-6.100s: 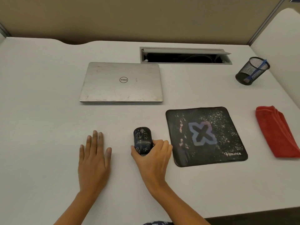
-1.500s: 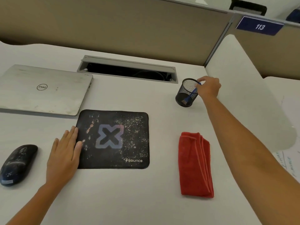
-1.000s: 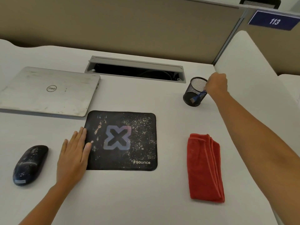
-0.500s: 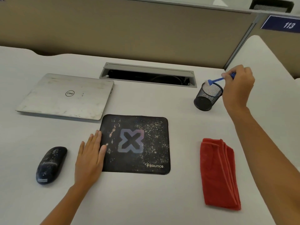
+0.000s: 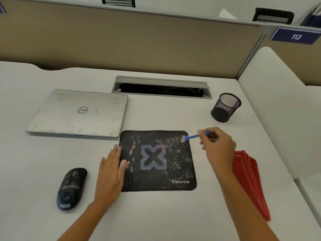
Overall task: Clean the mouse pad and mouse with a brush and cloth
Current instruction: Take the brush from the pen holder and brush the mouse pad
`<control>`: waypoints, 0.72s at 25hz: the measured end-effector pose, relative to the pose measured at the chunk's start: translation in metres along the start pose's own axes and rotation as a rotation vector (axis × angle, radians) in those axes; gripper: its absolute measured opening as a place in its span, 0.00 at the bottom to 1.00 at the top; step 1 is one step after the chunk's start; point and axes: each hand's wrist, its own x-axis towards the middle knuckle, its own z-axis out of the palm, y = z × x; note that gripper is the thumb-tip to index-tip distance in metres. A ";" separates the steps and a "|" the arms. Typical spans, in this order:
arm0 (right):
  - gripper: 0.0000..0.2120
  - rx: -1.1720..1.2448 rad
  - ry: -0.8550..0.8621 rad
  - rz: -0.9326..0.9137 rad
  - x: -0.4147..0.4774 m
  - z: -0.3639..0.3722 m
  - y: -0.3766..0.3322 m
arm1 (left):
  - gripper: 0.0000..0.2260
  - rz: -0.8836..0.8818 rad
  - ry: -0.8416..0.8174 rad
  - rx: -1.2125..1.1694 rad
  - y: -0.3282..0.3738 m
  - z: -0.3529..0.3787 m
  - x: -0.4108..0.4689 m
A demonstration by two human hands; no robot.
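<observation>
Head view: right hand (image 5: 218,146) pinches the small blue brush (image 5: 191,137) by its thin handle, bristles at the far right corner of the mouse pad (image 5: 157,160). Left hand (image 5: 111,174) lies flat, fingers spread over the pad's left edge. Pad looks soft, floppy, crumb-speckled; likely needs pinning. Mouse (image 5: 71,187) sits left on the table (image 5: 165,211), red cloth (image 5: 250,180) right. Mesh pen cup (image 5: 225,107) appears empty.

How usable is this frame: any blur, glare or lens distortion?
Head view: even, soft light, no glare on the laptop; wide-angle bending at the desk edges; slight motion softness on the right hand and brush; the mouse pad stays legible.
</observation>
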 end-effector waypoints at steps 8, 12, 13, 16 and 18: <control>0.04 -0.202 0.041 -0.020 -0.045 0.048 -0.006 | 0.28 0.118 -0.021 0.133 -0.021 -0.009 0.030; 0.08 -0.293 0.023 0.007 -0.051 0.062 -0.011 | 0.30 0.179 0.019 0.243 -0.027 -0.006 0.029; 0.09 -0.283 0.035 0.026 -0.049 0.065 -0.014 | 0.31 0.186 0.020 0.253 -0.027 -0.005 0.029; 0.11 -0.222 0.040 0.052 -0.040 0.081 -0.029 | 0.31 0.191 0.008 0.259 -0.029 -0.003 0.030; 0.11 -0.206 0.001 0.020 -0.033 0.097 -0.040 | 0.31 0.193 0.010 0.273 -0.029 -0.003 0.030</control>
